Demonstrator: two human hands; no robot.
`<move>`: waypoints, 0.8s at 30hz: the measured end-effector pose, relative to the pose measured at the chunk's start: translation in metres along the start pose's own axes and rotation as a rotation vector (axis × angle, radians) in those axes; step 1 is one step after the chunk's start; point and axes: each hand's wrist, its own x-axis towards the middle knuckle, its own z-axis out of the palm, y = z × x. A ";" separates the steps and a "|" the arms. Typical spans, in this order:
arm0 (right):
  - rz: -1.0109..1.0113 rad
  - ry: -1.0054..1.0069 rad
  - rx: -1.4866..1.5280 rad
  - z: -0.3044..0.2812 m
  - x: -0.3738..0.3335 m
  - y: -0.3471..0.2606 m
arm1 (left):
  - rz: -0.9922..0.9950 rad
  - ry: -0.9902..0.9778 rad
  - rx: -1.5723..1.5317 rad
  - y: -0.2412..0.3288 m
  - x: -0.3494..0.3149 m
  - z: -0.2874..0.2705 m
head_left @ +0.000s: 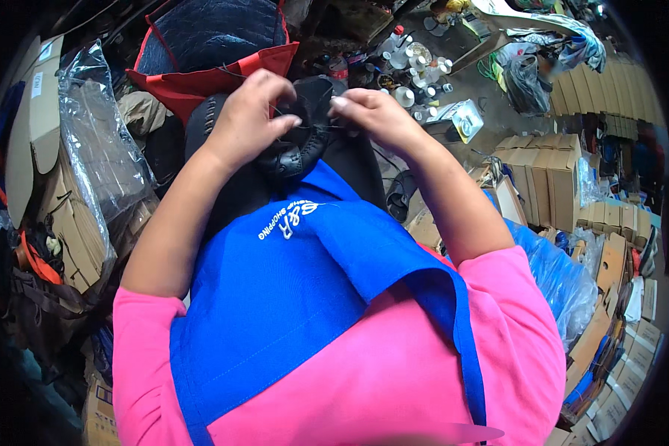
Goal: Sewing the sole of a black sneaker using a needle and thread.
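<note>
A black leather shoe (299, 152) with coarse stitching round its toe rests on my lap, its opening facing away from me. At its left side, my left hand (254, 115) is curled, thumb and forefinger closing on a thin dark thread. My right hand (379, 119) pinches with thumb and forefinger at the right edge of the opening. Fine thread seems to run to those fingertips, though it is hard to see against the black leather. Another black stitched piece (201, 123) lies left of the shoe, partly behind my left wrist.
A red bag (215, 78) with silvery lining gapes beyond my knees. Several bottles and jars (420, 67) crowd the floor at the far right. Cardboard stacks (543, 175) and a blue plastic bundle (543, 260) stand right; clear plastic (100, 141) and cardboard lie left. A blue apron (275, 297) covers my lap.
</note>
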 end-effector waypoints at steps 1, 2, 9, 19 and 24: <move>-0.075 0.005 -0.086 0.000 -0.001 0.008 | -0.021 -0.097 0.038 0.005 -0.008 -0.002; -0.151 0.011 -0.172 0.000 -0.002 0.014 | -0.041 -0.195 0.075 0.007 -0.013 -0.003; -0.385 0.207 -0.412 0.009 -0.009 0.023 | -0.054 -0.286 0.070 0.000 -0.009 -0.007; -0.048 0.136 1.573 0.018 0.006 0.029 | -0.730 0.397 -1.650 0.029 -0.003 -0.011; -0.071 0.188 1.197 0.000 -0.018 0.043 | -0.688 0.349 -1.567 -0.046 -0.025 -0.050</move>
